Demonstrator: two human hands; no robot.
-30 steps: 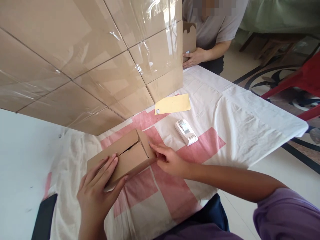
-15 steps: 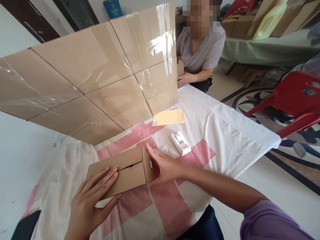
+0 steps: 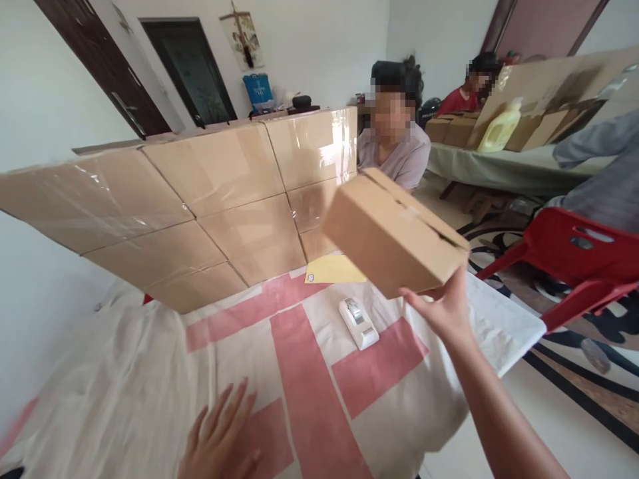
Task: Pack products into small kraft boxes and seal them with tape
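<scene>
Your right hand gripped the cardboard box above the pink-and-white tablecloth; your left hand was empty, splayed.

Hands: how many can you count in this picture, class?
2: the left hand over the tablecloth, the right hand holding up the cardboard box. Other people's hands may be hidden.

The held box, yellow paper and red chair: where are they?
Held box (image 3: 387, 216): head view, on the face with the slit.
Yellow paper (image 3: 333, 269): head view, near its middle.
Red chair (image 3: 564, 259): head view, on its backrest.
</scene>
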